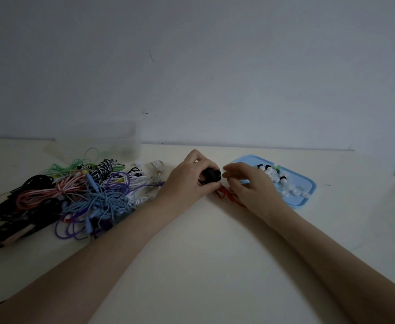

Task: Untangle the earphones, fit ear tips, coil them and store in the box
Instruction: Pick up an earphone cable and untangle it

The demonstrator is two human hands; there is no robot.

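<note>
My left hand (189,177) grips a black earbud (211,175) at the middle of the table, fingers curled round it. My right hand (247,183) is just to its right, fingertips pinched together at the earbud's tip; what they pinch is too small to tell. A red cable (225,195) lies under and between both hands. A blue lid (306,185) to the right holds several white and black ear tips (277,175). A clear plastic box (103,141) stands at the back left against the wall.
A big tangle of earphones (75,195) in black, pink, blue, purple, green and striped cable covers the left of the table. A coiled white earphone (158,174) lies beside my left hand. The wall runs along the table's far edge.
</note>
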